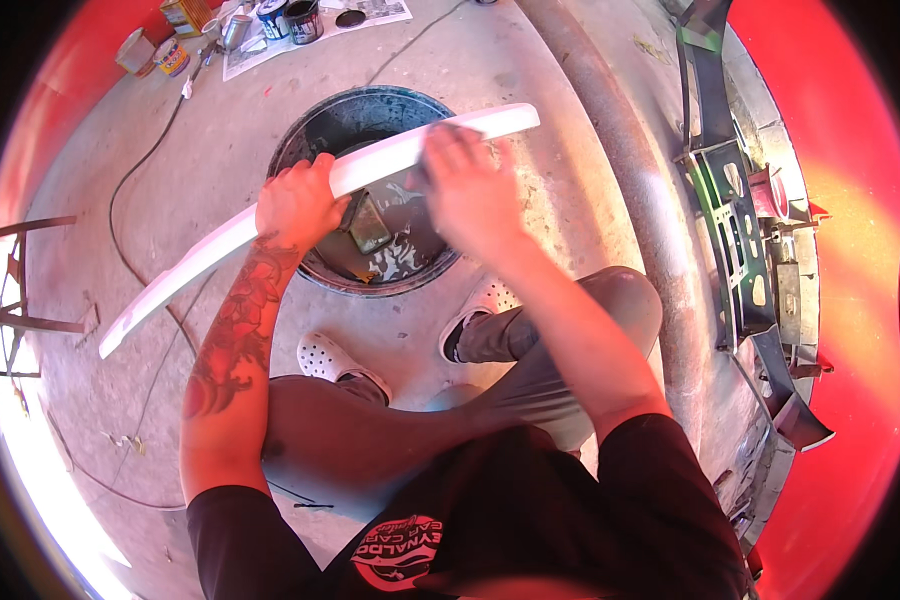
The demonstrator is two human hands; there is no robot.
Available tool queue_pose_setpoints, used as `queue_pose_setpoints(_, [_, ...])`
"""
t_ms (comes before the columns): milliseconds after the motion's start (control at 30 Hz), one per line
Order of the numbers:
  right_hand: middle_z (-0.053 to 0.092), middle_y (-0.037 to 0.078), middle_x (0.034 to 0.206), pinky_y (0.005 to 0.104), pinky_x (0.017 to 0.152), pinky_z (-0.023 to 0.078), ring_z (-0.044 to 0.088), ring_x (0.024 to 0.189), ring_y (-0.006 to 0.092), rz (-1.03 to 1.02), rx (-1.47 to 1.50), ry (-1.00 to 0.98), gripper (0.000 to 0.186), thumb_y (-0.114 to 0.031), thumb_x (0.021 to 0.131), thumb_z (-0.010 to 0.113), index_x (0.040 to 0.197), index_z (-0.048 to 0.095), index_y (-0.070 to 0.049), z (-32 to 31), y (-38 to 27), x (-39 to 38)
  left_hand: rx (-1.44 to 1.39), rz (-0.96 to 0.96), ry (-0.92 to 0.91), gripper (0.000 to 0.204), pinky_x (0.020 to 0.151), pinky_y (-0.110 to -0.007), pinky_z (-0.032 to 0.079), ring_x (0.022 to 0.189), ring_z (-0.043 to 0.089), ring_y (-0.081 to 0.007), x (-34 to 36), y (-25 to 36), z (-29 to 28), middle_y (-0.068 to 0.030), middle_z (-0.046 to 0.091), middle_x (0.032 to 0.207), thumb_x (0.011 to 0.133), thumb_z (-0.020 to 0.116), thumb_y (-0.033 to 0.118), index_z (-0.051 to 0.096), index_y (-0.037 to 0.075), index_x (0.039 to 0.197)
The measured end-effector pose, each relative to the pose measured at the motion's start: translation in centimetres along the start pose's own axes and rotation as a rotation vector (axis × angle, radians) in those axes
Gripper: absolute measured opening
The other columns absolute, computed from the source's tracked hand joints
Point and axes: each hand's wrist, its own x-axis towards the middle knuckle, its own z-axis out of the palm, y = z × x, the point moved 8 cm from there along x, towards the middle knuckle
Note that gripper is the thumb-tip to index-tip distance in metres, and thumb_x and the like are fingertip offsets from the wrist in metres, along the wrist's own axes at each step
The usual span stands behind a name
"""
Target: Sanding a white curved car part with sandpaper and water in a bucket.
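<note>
A long, curved white strip (195, 258), resembling a car spoiler, lies slantwise over a round black tub (315, 125). My left hand (298, 203) is closed around its middle, with the thumb underneath. Towards its right end, my right hand (478, 200), smeared by motion, presses a dark pad (423, 172) against the strip. The fingers cover most of this pad, and its exact kind is hidden. Inside the tub is murky water with a rectangular block (370, 224), greenish-grey on top, below the strip.
Paint cans (303, 22) and other containers stand on a paper sheet (375, 14) and beside it, far left. A cable (120, 190) runs across the floor. Dark car parts (735, 225) line the right side. My white clogs (335, 362) are just before the tub.
</note>
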Motion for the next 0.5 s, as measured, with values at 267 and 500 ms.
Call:
queue_pose_setpoints(267, [0.041, 0.006, 0.158, 0.0648, 0.117, 0.03, 0.035, 0.149, 0.0238, 0.108, 0.068, -0.19, 0.072, -0.026, 0.086, 0.071, 0.15, 0.042, -0.011, 0.4, 3.2, 0.7, 0.007, -0.004, 0.052, 0.045, 0.08, -0.048, 0.058, 0.091, 0.071, -0.0363, -1.1, -0.6, -0.8, -0.0135, 0.07, 0.096, 0.08, 0.083, 0.03, 0.061, 0.011, 0.113])
queue_pose_setpoints(500, [0.051, 0.006, 0.152, 0.0666, 0.114, 0.033, 0.047, 0.142, 0.0249, 0.199, -0.017, -0.219, 0.046, -0.037, 0.105, 0.049, 0.143, 0.051, -0.013, 0.7, 6.3, 1.0, 0.021, -0.008, 0.027, 0.045, 0.08, -0.048, 0.057, 0.091, 0.071, -0.0356, -0.9, -0.3, -0.3, -0.013, 0.07, 0.095, 0.08, 0.083, 0.03, 0.06, 0.01, 0.113])
